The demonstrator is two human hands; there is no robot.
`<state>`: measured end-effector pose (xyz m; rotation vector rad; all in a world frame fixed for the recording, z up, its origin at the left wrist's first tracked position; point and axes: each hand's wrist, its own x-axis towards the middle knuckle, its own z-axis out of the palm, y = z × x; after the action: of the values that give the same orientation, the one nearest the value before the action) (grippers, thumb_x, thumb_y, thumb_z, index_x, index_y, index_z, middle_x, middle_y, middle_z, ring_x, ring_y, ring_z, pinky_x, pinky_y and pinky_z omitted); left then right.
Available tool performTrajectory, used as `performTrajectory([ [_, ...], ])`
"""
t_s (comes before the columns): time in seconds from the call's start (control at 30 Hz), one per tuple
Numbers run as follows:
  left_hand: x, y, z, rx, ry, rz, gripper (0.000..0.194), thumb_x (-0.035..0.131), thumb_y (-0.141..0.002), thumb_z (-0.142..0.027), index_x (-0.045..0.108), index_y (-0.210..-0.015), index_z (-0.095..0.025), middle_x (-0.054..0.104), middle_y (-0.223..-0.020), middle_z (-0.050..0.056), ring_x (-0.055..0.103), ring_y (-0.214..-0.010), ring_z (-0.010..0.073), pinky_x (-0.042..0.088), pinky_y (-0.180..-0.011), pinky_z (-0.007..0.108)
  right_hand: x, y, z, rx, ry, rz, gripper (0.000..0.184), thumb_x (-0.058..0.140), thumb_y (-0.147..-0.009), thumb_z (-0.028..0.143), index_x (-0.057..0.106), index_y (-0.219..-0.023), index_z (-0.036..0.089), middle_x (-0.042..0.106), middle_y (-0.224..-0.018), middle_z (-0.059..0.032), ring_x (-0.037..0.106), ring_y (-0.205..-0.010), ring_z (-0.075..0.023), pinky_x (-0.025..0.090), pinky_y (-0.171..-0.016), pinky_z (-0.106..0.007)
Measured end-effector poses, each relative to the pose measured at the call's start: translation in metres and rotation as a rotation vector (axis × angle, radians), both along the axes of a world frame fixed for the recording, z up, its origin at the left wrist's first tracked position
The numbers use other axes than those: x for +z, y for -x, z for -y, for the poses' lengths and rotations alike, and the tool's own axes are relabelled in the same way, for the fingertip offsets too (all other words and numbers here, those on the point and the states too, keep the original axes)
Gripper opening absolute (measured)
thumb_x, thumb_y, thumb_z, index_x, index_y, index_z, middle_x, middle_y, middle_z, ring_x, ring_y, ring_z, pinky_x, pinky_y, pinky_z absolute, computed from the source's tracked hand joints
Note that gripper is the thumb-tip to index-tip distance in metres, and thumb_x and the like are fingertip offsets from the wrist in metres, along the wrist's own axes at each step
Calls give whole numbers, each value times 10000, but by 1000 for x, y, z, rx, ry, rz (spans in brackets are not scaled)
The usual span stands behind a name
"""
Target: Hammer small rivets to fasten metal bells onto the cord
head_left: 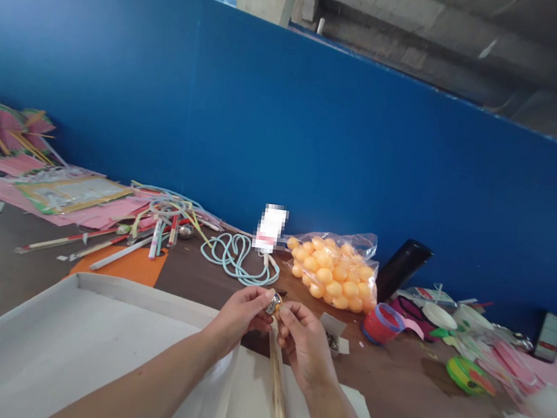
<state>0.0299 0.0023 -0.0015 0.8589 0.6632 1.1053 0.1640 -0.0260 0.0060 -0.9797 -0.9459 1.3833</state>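
Both my hands meet over the near edge of the table. Between the thumb and fingers of my left hand (246,313) is a small shiny silver ball (274,302). My right hand (301,336) pinches close against the ball's right side, where a tiny yellow-gold bit shows; what its fingertips hold is too small to name. A bundle of thin straw-coloured sticks or strands (277,397) runs from just below my fingers toward the bottom edge. Whether either hand touches the bundle is hidden.
A large white tray (93,285) lies at the left front. Behind my hands are coiled pale-blue tubing (237,261) and a clear bag of orange balls (331,272). Right stand a red-and-blue cup (382,323) and a black cylinder (405,267). A blue wall (278,122) closes the back.
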Motion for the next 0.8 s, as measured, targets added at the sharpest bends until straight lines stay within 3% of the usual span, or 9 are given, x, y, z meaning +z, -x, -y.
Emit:
performTrajectory([
  [0.8,-5,-1,-1,-8,-6,-27,302,627,-727,-421,568,-795,-132,572,-680,14,545,-560,77,479,-561,221,-2,-3,-3,23,9,15,223,704,-706,337,575,-713,155,493,-476,62,416,-403,-41,310,-409,-147],
])
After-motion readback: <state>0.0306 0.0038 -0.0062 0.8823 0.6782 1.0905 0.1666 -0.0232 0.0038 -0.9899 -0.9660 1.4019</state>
